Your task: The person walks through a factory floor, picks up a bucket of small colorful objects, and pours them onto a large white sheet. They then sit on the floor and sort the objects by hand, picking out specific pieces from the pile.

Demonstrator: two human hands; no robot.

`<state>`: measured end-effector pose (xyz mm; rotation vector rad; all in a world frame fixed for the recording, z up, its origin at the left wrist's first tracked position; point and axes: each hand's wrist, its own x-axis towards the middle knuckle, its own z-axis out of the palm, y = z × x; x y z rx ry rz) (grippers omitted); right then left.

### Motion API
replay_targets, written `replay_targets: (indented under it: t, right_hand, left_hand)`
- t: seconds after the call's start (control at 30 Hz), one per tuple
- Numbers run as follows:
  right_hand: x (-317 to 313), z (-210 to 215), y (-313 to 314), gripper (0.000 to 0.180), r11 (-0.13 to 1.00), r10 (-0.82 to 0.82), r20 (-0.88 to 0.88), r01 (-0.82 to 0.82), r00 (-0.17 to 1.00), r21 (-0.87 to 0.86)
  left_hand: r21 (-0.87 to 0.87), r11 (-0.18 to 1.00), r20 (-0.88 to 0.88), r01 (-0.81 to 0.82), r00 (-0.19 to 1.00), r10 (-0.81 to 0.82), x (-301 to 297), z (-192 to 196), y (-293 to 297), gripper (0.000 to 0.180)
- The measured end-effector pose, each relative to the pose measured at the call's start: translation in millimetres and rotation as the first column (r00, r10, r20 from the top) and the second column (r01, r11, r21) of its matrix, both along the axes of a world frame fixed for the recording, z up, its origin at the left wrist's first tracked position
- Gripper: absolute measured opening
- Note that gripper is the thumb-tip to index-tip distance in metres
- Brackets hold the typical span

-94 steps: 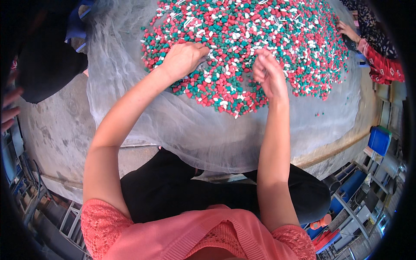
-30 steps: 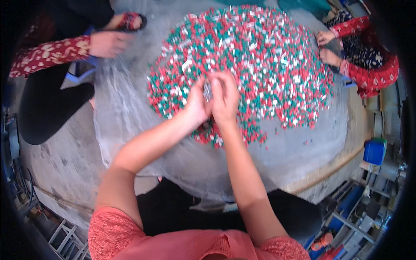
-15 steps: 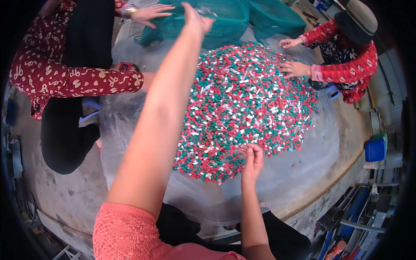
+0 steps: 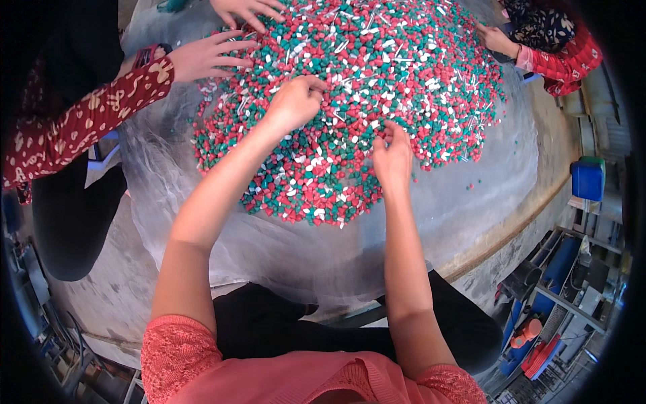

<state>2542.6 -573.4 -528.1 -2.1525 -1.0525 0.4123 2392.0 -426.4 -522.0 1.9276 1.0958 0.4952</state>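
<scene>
A wide, low heap of small red, green and white pieces (image 4: pixel 323 168) spreads in front of me, with thin white sticks (image 4: pixel 402 59) scattered among them. My left hand (image 4: pixel 296 102) is over the left middle of the heap, its fingers curled down at the pieces. My right hand (image 4: pixel 393 153) is at the heap's near right part, with thumb and forefinger drawn together. Whatever either hand pinches is too small or hidden to make out.
Beneath the heap lies a translucent sheet (image 4: pixel 269 252). At the left, a co-worker's hands (image 4: pixel 212 57) are spread over the heap; another person's hand (image 4: pixel 498 42) touches its right edge. A blue container (image 4: pixel 587 180) and a cluttered rack (image 4: pixel 555 289) stand at the right.
My left arm has drawn back from the green baskets to the heap. The left co-worker's hands have come onto the pieces. The view has shifted, and the baskets are almost out of it.
</scene>
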Motion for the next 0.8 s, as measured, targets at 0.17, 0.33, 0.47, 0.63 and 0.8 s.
replay_targets:
  t: [0.17,0.33,0.47,0.63,0.8]
  right_hand:
    - [-28.8,-15.3,37.0,0.059,0.999,0.041,0.008,-0.041,0.999,-0.022]
    - [-50.1,-6.6,58.8,0.049,0.981,0.194,-0.51,-0.158,0.838,0.113]
    - [-56.3,2.1,41.0,0.044,0.929,0.365,-0.595,-0.322,0.716,0.182]
    - [-53.5,28.4,10.6,0.045,0.795,0.576,-0.476,-0.59,0.664,0.139]
    - [-31.6,26.9,7.3,0.026,0.882,0.465,-0.009,-0.464,0.885,-0.088]
  left_hand:
    - [0.168,0.986,-0.004,0.023,1.0,-0.023,5.0,-28.0,-26.1,0.05]
    - [-0.205,0.976,0.204,0.075,0.979,-0.033,-4.6,-41.1,-14.2,0.054]
    - [-0.385,0.896,0.304,0.223,0.947,-0.105,-56.9,12.1,-29.0,0.056]
    - [-0.231,0.931,0.238,0.283,0.944,-0.228,-121.6,28.0,-30.7,0.041]
    - [-0.002,0.989,-0.249,0.145,0.958,-0.141,-124.7,41.9,-38.2,0.025]
